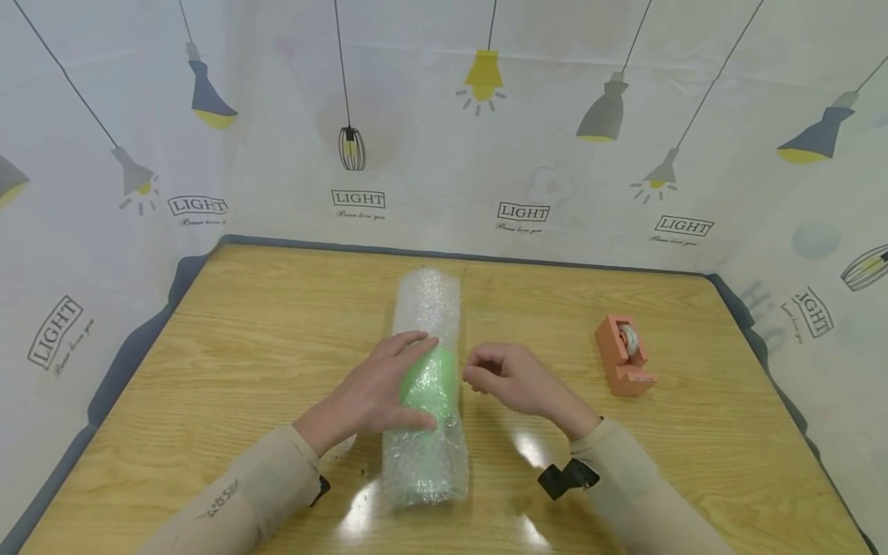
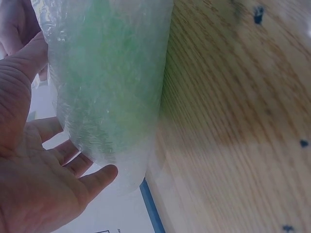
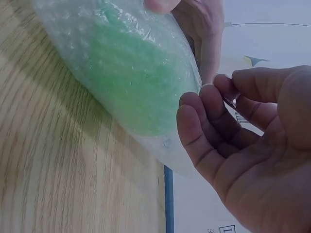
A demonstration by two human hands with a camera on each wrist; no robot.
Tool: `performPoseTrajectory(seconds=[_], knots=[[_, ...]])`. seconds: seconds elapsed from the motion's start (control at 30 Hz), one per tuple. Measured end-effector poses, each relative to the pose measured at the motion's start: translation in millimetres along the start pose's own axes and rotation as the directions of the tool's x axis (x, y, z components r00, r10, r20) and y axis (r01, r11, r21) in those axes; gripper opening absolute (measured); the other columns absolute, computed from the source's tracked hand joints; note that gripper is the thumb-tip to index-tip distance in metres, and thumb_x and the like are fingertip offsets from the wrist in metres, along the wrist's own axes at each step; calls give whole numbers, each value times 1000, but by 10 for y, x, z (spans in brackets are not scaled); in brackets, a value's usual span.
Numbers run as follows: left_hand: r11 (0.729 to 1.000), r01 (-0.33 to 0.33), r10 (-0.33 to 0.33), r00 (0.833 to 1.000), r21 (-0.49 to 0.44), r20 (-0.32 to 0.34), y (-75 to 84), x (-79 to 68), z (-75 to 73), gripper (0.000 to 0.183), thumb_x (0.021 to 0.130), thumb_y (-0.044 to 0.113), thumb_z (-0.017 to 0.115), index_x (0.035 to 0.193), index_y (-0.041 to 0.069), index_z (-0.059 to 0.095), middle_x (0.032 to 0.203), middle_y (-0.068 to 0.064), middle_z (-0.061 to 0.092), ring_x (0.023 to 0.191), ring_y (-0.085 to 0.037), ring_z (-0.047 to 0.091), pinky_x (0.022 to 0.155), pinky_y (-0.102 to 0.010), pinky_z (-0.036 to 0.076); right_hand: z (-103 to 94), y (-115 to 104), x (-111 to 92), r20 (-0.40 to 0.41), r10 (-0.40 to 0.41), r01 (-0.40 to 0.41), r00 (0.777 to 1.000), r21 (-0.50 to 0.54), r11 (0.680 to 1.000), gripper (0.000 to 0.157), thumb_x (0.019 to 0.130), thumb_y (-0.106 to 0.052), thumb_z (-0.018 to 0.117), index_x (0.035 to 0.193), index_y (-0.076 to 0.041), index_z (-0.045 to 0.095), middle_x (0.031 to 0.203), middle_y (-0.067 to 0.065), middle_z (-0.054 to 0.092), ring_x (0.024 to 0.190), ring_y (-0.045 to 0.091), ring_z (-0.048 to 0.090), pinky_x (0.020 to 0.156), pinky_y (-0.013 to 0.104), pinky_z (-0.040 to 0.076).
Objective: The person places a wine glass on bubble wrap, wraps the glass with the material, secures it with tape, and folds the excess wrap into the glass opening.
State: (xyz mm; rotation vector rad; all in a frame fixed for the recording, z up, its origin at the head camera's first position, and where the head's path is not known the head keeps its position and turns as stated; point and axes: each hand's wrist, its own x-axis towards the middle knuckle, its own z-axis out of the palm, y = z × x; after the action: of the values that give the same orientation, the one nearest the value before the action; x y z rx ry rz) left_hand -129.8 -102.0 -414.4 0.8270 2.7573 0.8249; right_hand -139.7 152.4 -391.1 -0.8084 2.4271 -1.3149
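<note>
A green object [image 1: 432, 385], its exact kind hidden, lies wrapped in a long roll of bubble wrap [image 1: 428, 301] in the middle of the table. My left hand [image 1: 375, 385] rests over the bundle, thumb on its near part and fingers spread across its upper left side. To the right of the bundle is my right hand [image 1: 516, 378], thumb and forefinger meeting close to the wrap's edge. In the right wrist view, a small shiny clear piece of tape [image 3: 232, 101] shows at those fingertips. The other fingers of that hand [image 3: 243, 131] are bent.
An orange tape dispenser [image 1: 620, 356] with a white roll stands at the right side of the wooden table [image 1: 277, 308]. A white cloth with printed lamps [image 1: 430, 208] hangs behind and along both sides.
</note>
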Motion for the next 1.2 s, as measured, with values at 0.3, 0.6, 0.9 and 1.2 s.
performPoseTrajectory(seconds=[0.3, 0.6, 0.9, 1.2], knots=[[1000, -10, 10, 1000, 0, 8, 5, -3, -11, 115, 72, 50, 92, 163, 12, 32, 167, -10, 30, 152, -33, 30, 117, -54, 40, 70, -83, 183, 95, 40, -46, 995, 60, 997, 20, 104, -14, 58, 92, -1, 69, 78, 6, 64, 72, 14, 58, 65, 24, 51], [1000, -4, 4, 1000, 3, 16, 23, -10, -24, 114, 73, 50, 92, 162, 11, 32, 167, -10, 31, 151, -32, 31, 117, -52, 41, 114, -105, 306, 124, 122, -121, 985, -14, 993, 19, 99, -16, 57, 85, -5, 66, 71, 3, 61, 65, 9, 54, 60, 24, 49], [1000, -11, 10, 1000, 12, 18, 20, -23, -25, 114, 74, 49, 91, 162, 10, 32, 166, -11, 31, 151, -33, 31, 117, -52, 42, 175, -149, 382, 81, 198, -184, 977, -148, 972, 30, 100, -25, 65, 74, -12, 62, 65, -4, 57, 61, 9, 55, 56, 23, 46], [1000, -18, 17, 1000, 24, 24, 23, -18, -30, 114, 74, 51, 90, 162, 8, 31, 166, -12, 30, 152, -36, 29, 116, -54, 42, 245, -198, 419, 5, 296, -288, 955, -216, 933, 40, 97, -35, 72, 66, -15, 58, 58, -5, 54, 55, 8, 50, 50, 21, 38]])
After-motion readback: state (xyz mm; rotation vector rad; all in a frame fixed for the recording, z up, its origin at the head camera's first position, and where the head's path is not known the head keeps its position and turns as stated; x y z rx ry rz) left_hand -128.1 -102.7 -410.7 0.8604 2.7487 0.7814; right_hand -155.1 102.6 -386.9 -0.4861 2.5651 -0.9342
